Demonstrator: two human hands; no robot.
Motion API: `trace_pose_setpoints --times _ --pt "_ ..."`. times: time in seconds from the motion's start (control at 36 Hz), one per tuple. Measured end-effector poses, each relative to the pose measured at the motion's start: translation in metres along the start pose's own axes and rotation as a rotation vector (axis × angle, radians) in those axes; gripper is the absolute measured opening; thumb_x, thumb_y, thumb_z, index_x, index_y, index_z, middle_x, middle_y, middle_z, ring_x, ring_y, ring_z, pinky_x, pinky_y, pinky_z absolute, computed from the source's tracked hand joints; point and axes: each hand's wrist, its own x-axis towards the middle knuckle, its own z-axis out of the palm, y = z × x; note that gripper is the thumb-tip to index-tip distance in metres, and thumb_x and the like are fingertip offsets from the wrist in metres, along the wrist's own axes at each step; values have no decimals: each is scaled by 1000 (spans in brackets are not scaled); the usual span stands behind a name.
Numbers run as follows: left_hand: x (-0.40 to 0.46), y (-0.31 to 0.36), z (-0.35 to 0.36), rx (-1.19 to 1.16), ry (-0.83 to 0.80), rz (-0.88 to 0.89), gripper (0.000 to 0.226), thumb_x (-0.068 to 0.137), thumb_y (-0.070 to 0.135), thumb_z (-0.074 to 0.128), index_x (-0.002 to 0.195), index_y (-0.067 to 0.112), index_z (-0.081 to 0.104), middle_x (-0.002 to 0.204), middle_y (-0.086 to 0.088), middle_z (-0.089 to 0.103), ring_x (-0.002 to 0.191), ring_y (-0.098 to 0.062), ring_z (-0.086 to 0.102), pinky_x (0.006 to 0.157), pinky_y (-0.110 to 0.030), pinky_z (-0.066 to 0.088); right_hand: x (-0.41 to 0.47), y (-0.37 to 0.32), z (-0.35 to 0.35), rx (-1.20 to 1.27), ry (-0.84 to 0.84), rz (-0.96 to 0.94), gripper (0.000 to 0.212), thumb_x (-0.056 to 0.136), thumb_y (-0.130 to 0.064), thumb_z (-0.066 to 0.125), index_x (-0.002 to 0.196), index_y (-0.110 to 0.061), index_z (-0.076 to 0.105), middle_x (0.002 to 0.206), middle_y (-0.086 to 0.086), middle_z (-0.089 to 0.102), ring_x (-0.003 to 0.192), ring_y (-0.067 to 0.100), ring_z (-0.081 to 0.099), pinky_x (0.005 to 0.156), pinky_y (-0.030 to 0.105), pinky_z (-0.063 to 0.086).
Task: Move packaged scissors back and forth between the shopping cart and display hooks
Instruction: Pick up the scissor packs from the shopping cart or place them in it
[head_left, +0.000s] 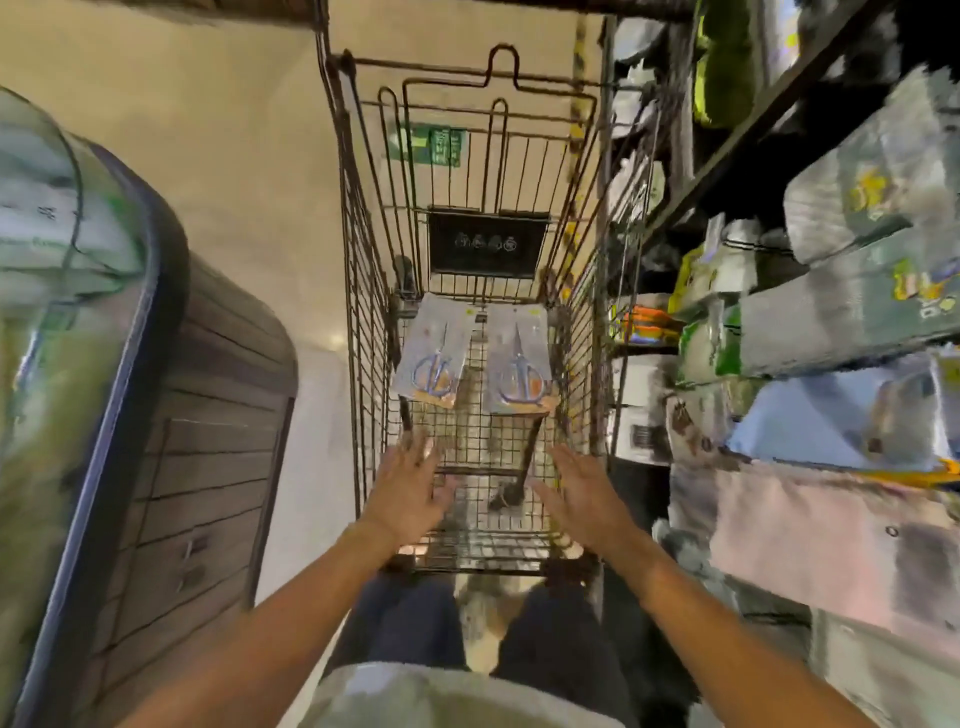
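Two packaged scissors lie side by side on the wire floor of the shopping cart: the left pack and the right pack, each with blue-handled scissors on a pale card. My left hand and my right hand reach into the near end of the cart with fingers stretched out, both empty and short of the packs. No display hooks can be made out in the blurred view.
Store shelves crowded with packaged goods stand close along the cart's right side. A large dark-rimmed bin or display unit stands to the left. Beige floor runs between it and the cart.
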Motion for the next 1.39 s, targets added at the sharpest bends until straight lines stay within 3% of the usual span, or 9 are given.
trace_pose_setpoints --times 0.17,0.33,0.5,0.86,0.97,1.03,1.22,1.31,1.39 --pt "49 -18 14 52 -41 7 69 106 54 25 162 21 1 170 -7 -4 157 -26 -10 126 -43 -9 58 2 19 62 -6 93 58 104 -38 50 154 -12 36 159 14 36 147 30 31 119 34 21" --pt "117 -42 51 -7 -64 -38 70 105 51 33 162 25 1 171 -5 -7 156 -27 -11 127 -42 -8 120 26 53 193 -1 203 52 102 -31 58 147 -11 43 140 7 45 121 20 47 86 7 37" --pt "167 -46 68 -11 29 14 68 104 47 42 161 19 17 169 -8 12 155 -31 3 125 -40 1 182 49 84 353 122 220 66 98 -35 61 156 -28 29 154 5 38 142 24 37 112 32 31" --pt "210 -51 70 -61 60 21 80 91 56 26 161 16 21 168 -11 17 156 -31 4 124 -33 -6 280 66 81 339 307 307 67 86 -33 73 143 -13 42 139 12 49 128 32 50 105 53 48" --pt "211 -55 71 -51 197 66 75 92 51 34 145 2 51 146 -24 52 141 -41 40 124 -47 22 296 64 76 344 344 366 79 80 -18 83 146 -16 40 140 10 45 127 28 51 103 44 53" --pt "212 -56 73 -45 216 70 70 92 48 38 140 1 56 139 -25 57 134 -43 47 118 -53 35 296 62 72 325 320 400 83 80 -14 85 149 -15 38 143 12 41 129 27 47 102 19 35" --pt "216 -55 70 -132 236 51 73 89 49 36 143 3 52 143 -22 54 135 -41 45 117 -49 34 292 52 63 508 331 435 69 76 -14 87 136 -19 52 125 0 50 103 10 51 71 0 38" --pt "219 -57 73 -222 279 90 67 92 45 45 145 5 50 147 -20 50 133 -38 46 110 -50 41 290 55 66 648 319 407 39 83 -20 82 117 -20 61 97 -11 62 80 4 60 55 9 44" --pt "224 -57 70 -293 233 96 63 98 37 59 153 12 41 158 -13 39 142 -34 36 116 -50 37 287 54 66 732 339 413 22 90 -26 76 106 -25 61 89 -15 60 89 14 65 81 40 60"
